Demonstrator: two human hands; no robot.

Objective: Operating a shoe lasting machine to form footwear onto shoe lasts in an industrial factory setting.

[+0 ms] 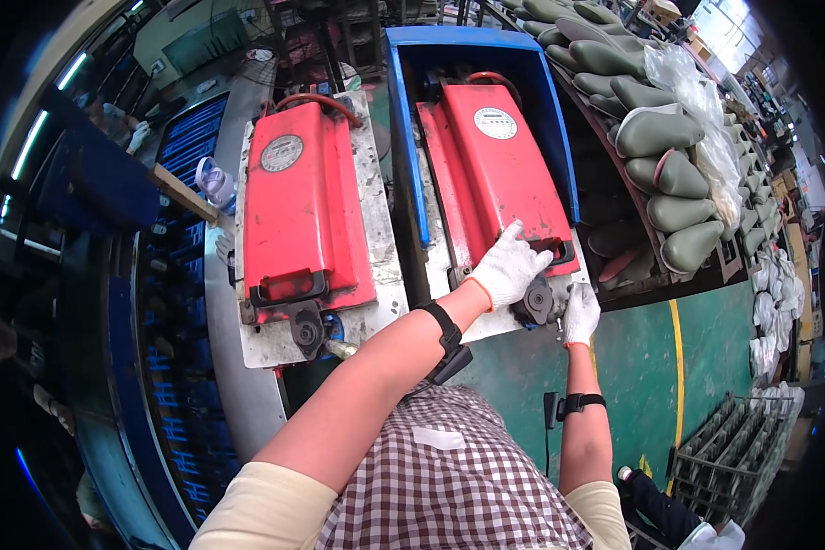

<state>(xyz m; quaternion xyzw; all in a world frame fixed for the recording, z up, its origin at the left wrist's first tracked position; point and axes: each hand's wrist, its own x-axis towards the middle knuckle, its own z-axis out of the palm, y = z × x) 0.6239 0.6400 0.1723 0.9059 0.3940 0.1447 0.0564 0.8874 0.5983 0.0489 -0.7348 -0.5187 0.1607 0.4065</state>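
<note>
My left hand [507, 268], in a white knit glove with an orange cuff, rests at the front end of the right red machine cover [506, 165]. Its fingers are spread over the cover beside a black handle [564, 252]. Just below it sits a dark round knob [538, 298] on the metal base. My right hand [580, 314], gloved alike, is closed at the base's front right corner, by a small metal fitting; what lies inside its fingers is hidden. A second red cover [289, 202] with a round gauge-like label stands to the left, with its own dark knob [308, 332].
A blue metal hood [463, 37] surrounds the right machine's back and sides. Grey-green shoe lasts [655, 133] fill a rack at the right, partly under clear plastic. A lilac bottle [214, 183] stands left. A wire rack [733, 458] is on the green floor at lower right.
</note>
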